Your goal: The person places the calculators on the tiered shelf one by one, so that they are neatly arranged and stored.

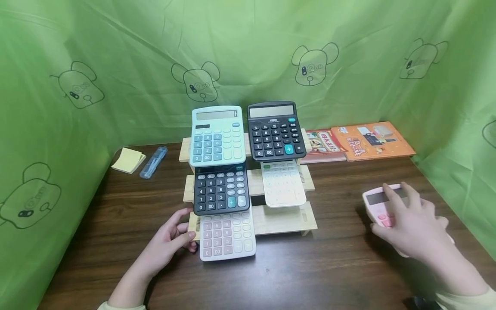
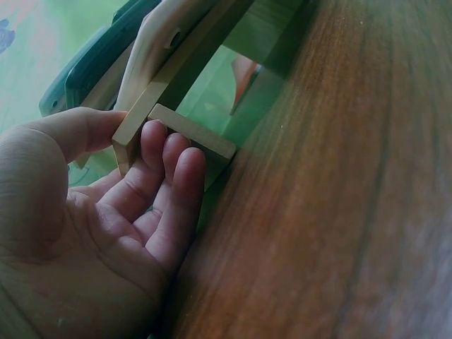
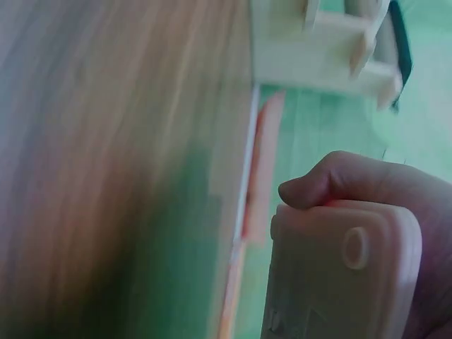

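Note:
At the right side of the head view, my right hand (image 1: 418, 226) grips a pink calculator (image 1: 373, 208) over the table. Its pale back (image 3: 318, 275) faces the camera in the right wrist view, the thumb along its edge. My left hand (image 1: 168, 239) pinches the left end of the lowest tier of a stepped wooden stand (image 1: 279, 221), thumb on top and fingers curled beneath. On the stand's left lean a light blue calculator (image 1: 224, 148), a black one (image 1: 211, 193) and a pale one with greyish-pink keys (image 1: 227, 237). A black calculator (image 1: 271, 133) and a white one (image 1: 284, 185) rest on its right.
Behind the stand to the right lie a red book (image 1: 325, 146) and an orange book (image 1: 372, 142). Yellow sticky notes (image 1: 127, 160) and a clear blue case (image 1: 153, 162) lie at the back left. Green cloth (image 1: 255, 56) walls the brown wooden table (image 1: 302, 275).

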{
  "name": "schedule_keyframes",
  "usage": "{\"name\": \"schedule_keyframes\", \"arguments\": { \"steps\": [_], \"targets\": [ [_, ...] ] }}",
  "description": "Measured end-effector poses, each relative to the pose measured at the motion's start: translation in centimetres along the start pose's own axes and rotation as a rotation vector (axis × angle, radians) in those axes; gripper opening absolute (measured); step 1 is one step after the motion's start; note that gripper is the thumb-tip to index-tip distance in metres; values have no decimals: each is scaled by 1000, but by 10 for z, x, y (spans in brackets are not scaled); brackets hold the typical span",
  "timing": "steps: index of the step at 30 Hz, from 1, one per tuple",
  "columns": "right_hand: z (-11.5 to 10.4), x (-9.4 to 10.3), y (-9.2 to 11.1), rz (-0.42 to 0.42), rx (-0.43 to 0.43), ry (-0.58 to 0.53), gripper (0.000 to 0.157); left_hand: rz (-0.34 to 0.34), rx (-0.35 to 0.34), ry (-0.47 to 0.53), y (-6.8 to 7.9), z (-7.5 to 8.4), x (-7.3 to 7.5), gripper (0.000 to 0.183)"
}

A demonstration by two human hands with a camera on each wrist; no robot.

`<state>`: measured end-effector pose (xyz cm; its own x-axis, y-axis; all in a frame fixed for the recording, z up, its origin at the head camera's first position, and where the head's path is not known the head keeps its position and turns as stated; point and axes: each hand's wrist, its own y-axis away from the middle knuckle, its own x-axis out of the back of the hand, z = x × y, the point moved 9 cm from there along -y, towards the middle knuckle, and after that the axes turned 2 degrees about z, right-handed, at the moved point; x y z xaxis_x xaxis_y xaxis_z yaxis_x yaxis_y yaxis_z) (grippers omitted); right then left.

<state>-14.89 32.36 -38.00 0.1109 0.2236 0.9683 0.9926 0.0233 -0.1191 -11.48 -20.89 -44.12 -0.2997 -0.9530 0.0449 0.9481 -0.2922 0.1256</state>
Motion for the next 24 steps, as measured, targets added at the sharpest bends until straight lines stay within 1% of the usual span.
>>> {"name": "schedule_keyframes", "arguments": {
  "steps": [6, 11, 14, 18, 24],
  "targets": [
    [-61, 6, 2, 62, 130, -32, 113, -1, -12, 5, -1, 1, 0, 58],
    [-99, 4, 5, 80, 195, -44, 108, -8, -14, 9, 0, 1, 0, 58],
    [-115, 2, 8, 90, 224, -53, 105, -10, -16, 9, 0, 1, -1, 58],
    [-132, 0, 13, 90, 259, -59, 106, -10, -25, 9, 0, 1, -1, 57],
    [-150, -7, 18, 82, 275, -77, 103, -15, -32, 12, 0, 1, -1, 57]
  ]
}}
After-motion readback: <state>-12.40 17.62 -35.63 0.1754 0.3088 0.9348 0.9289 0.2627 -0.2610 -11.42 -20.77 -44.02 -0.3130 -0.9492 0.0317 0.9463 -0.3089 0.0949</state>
